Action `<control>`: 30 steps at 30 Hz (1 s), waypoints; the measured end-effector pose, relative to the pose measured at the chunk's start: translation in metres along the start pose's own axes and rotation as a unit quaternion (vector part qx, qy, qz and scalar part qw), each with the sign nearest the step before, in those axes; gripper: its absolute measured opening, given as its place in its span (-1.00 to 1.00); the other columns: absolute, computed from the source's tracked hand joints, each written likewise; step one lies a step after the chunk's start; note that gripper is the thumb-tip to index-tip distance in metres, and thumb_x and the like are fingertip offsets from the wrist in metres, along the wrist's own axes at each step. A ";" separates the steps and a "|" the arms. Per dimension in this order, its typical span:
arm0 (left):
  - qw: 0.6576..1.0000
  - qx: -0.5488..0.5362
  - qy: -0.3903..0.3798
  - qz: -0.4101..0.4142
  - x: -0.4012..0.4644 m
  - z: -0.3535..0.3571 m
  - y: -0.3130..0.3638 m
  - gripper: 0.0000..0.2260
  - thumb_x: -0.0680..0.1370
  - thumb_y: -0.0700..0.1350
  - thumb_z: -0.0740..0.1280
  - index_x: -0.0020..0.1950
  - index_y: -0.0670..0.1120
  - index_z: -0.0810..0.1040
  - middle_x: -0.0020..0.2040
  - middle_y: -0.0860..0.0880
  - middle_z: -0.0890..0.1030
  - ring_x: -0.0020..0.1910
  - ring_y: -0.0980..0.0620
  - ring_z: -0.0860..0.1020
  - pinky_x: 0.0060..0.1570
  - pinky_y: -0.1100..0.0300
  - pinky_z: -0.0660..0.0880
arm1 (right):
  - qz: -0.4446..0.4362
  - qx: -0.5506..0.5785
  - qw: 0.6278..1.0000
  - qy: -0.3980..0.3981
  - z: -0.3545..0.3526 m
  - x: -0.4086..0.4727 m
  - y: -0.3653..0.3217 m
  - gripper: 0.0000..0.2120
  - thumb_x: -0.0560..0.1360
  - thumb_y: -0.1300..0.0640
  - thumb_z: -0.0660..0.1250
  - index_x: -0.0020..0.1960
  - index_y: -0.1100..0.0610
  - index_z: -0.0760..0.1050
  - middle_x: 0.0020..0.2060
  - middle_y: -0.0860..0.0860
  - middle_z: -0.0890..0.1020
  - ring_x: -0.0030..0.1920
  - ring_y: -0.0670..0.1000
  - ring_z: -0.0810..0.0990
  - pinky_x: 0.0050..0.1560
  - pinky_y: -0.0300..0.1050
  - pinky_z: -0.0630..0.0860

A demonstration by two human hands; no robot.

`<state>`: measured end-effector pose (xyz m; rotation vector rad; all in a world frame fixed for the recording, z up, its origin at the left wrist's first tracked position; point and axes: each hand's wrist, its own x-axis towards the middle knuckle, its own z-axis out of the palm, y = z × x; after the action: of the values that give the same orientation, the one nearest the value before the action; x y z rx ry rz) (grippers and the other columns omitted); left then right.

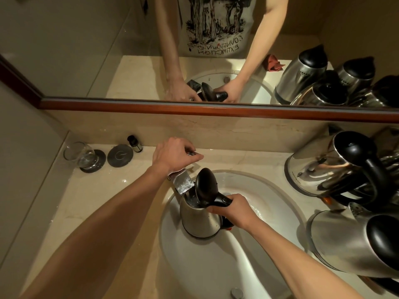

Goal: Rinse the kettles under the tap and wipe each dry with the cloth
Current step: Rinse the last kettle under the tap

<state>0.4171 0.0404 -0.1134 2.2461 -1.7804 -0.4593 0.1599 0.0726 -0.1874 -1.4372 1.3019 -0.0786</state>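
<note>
A steel kettle [199, 219] was held upright in the white sink basin [216, 266], slightly below the centre of the frame. Its black lid [205, 184] was tipped open, and the mouth was positioned directly under the chrome tap spout [182, 184]. Water could be seen inside the opening.

The black handle of the kettle was gripped by the right hand [232, 211], with the fingers curled fully around it. The tap lever [192, 153] above the spout was pinched by the left hand [174, 155], fingers bent around its end.

Further steel kettles were stacked on the countertop [97, 201] along the right edge of the frame: one large kettle [319, 167] at mid-right and another [349, 240] at lower right, lying tilted. Others behind them were only partly visible.

At the left of the frame, a drinking glass [78, 155] was standing on a dark round coaster [95, 161]. A second round disc [120, 155] was placed just beside it, and a small dark-capped bottle [135, 143] was set near the back wall.

In the mirror [64, 50] across the upper part of the frame, a red cloth [274, 63] was reflected, lying on the counter edge beside the basin.
</note>
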 end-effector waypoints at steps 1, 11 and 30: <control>1.000 0.001 -0.001 0.000 0.000 0.001 0.000 -0.56 0.38 0.47 0.31 -0.03 0.18 0.70 0.06 0.21 0.68 0.05 0.07 0.60 -0.02 0.05 0.57 | 0.002 -0.002 1.000 0.000 0.000 0.000 0.000 -0.26 0.18 -0.29 0.60 -0.16 0.37 0.47 -0.49 0.07 0.47 -0.47 0.06 0.43 -0.32 -0.09 0.35; 1.000 0.004 0.004 0.005 0.001 -0.001 0.000 -0.60 0.41 0.44 0.33 -0.05 0.17 0.71 0.05 0.21 0.68 0.06 0.07 0.60 -0.01 0.05 0.56 | 0.016 0.005 1.000 -0.010 -0.001 0.002 -0.001 -0.29 0.22 -0.23 0.64 -0.12 0.39 0.49 -0.48 0.09 0.50 -0.49 0.12 0.51 -0.33 -0.08 0.41; 1.000 -0.003 -0.004 0.000 0.003 0.004 -0.003 -0.54 0.36 0.50 0.25 -0.06 0.21 0.69 0.03 0.22 0.68 0.05 0.07 0.60 0.00 0.02 0.57 | 0.024 0.005 0.999 -0.029 -0.001 0.002 -0.004 -0.29 0.16 -0.28 0.67 -0.18 0.31 0.48 -0.46 0.12 0.55 -0.48 0.22 0.61 -0.39 0.00 0.47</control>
<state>0.4195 0.0382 -0.1182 2.2442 -1.7792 -0.4735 0.1623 0.0691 -0.1852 -1.3896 1.2853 -0.0122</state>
